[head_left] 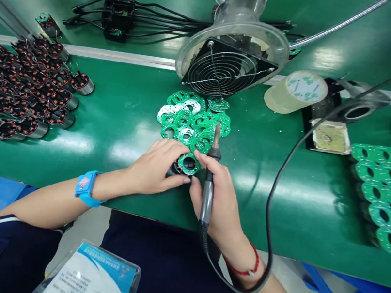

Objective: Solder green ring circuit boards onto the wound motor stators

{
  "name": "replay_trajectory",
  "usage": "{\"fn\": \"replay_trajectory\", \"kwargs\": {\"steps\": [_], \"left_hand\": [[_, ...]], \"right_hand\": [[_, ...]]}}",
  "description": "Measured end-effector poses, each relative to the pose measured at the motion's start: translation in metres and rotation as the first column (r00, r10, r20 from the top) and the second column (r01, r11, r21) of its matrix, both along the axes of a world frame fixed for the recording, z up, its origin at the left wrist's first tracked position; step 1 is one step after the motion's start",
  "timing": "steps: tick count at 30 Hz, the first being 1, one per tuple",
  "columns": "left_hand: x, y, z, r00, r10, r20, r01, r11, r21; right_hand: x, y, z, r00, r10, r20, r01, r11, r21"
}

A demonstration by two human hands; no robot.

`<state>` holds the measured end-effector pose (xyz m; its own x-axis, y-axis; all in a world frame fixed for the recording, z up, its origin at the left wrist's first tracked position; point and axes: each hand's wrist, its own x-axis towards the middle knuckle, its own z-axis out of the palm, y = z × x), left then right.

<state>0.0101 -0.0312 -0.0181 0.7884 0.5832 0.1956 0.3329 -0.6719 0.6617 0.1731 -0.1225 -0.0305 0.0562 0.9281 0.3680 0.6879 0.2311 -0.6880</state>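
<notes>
My left hand (157, 168) is wrapped round a motor stator (173, 168) at the table's front edge. A green ring-shaped circuit board (189, 163) sits on top of the stator. My right hand (219, 194) holds a soldering iron (209, 187), its tip pointing away from me, while the thumb and forefinger touch the board's right side. Just beyond my hands lies a loose pile of green and white ring boards (184, 120).
Rows of copper-wound stators (31, 87) stand at left. A fume fan (225, 70) hangs over the pile. Behind at right are a tape roll (295, 93) and an iron stand (330, 132). Board-topped stators (387, 190) fill the far right. The iron's cable (273, 217) loops over my right forearm.
</notes>
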Motion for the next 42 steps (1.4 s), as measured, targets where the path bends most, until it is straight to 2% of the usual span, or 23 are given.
{"fn": "replay_trajectory", "kwargs": {"steps": [6,10,14,16,21,26,30,34,37,39,42], "left_hand": [[0.012,-0.011,-0.003,0.998,0.054,-0.022,-0.052,0.994,0.095],[0.006,-0.007,0.006,1.0,-0.008,-0.013,0.008,1.0,0.026],[-0.004,0.004,0.018,0.987,-0.143,-0.068,0.138,0.987,-0.077],[-0.007,0.006,0.019,0.983,-0.172,-0.068,0.164,0.98,-0.109],[-0.002,-0.001,0.007,0.997,-0.072,-0.01,0.071,0.995,-0.066],[0.004,-0.004,-0.005,0.998,-0.025,0.051,0.024,0.999,0.025],[0.002,0.0,-0.009,0.999,-0.005,0.048,0.006,1.0,-0.015],[-0.003,0.0,-0.009,0.998,0.01,-0.057,-0.012,0.999,-0.042],[-0.008,0.001,-0.001,0.976,0.062,-0.207,-0.059,0.998,0.021],[-0.013,0.004,0.008,0.944,0.076,-0.321,-0.056,0.996,0.071],[-0.022,0.013,0.019,0.913,0.06,-0.403,-0.026,0.996,0.088]], "right_hand": [[-0.004,0.0,-0.014,0.989,-0.056,-0.135,0.059,0.998,0.02],[-0.009,0.002,-0.018,0.969,-0.087,-0.233,0.109,0.991,0.083],[-0.01,0.003,-0.017,0.975,-0.112,-0.194,0.133,0.986,0.1],[-0.008,0.002,-0.016,0.98,-0.103,-0.172,0.118,0.99,0.079],[0.0,-0.003,-0.012,0.984,-0.055,-0.17,0.061,0.997,0.035],[-0.002,-0.004,-0.013,0.982,-0.079,-0.17,0.084,0.996,0.023],[0.0,-0.002,-0.011,0.991,-0.069,-0.115,0.073,0.997,0.033],[0.01,0.008,0.002,0.998,-0.009,0.058,0.008,1.0,0.021],[0.013,0.018,0.012,0.972,0.182,0.149,-0.178,0.983,-0.039],[0.012,0.024,0.015,0.954,0.253,0.163,-0.248,0.967,-0.054],[0.005,0.028,0.01,0.958,0.167,0.232,-0.172,0.985,0.004]]}}
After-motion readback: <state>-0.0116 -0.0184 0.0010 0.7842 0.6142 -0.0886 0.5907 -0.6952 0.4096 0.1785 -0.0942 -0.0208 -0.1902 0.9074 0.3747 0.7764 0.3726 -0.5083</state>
